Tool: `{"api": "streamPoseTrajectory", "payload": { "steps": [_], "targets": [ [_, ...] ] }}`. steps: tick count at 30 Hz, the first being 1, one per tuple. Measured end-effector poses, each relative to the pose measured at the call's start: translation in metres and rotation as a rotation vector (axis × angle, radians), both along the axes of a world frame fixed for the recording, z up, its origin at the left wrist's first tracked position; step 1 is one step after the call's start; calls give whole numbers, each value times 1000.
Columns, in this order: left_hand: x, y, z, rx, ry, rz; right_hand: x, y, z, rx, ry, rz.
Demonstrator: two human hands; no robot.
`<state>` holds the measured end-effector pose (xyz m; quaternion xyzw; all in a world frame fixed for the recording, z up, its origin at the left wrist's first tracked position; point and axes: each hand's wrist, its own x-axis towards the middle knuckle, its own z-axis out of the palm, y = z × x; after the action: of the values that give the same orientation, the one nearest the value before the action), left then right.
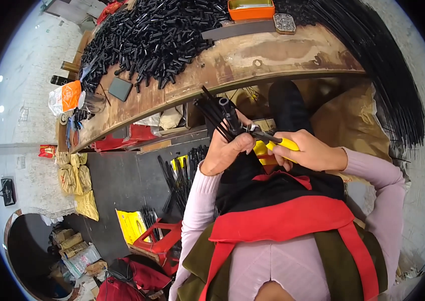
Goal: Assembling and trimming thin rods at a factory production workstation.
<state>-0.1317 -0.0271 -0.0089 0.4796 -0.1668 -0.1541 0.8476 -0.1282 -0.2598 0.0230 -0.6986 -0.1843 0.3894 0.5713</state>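
My left hand (221,153) is closed around several thin black rods (211,116) and a thicker black tubular fitting (231,115), which point up and away over my lap. In my right hand (315,150) is a pair of pliers with yellow handles (289,144), the fingers wrapped round the grips. The dark jaws reach left to the fitting beside my left thumb. Whether they bite on it or only touch it, I cannot tell. Both hands are in front of the wooden table's (177,93) near edge.
A large heap of short black tubular pieces (157,37) covers the table's left part. Long black rods (393,65) hang over its right end. An orange box (251,11), a small tin (285,23) and a grey square object (120,89) lie there. A red stool (165,241) stands lower left.
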Motion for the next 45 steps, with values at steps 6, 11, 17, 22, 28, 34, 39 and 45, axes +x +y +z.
{"api": "streamPoseTrajectory", "payload": {
  "steps": [6, 11, 17, 22, 28, 34, 39, 45],
  "targets": [
    [-18, -5, -3, 6, 23, -4, -17, -4, 0, 19, 56, 18],
    [-21, -2, -5, 51, 22, 26, -16, -3, 6, 95, 210, 46],
    [-14, -3, -4, 32, 33, 4, -1, -11, 33, 85, 325, 107],
    [-9, -1, -4, 15, 15, -22, 8, -13, 38, 13, 339, 176],
    [-22, -3, 12, 262, -3, 7, -7, -17, 37, 16, 656, 173],
    [-16, -12, 3, 141, -9, 51, 3, -17, 1, 78, 469, 159],
    [26, -23, -13, 119, 115, 231, 109, -43, -10, -81, -1090, -208],
    [53, -41, -23, 127, 131, 72, 263, -85, -28, -596, -1345, -392]
  ]
}}
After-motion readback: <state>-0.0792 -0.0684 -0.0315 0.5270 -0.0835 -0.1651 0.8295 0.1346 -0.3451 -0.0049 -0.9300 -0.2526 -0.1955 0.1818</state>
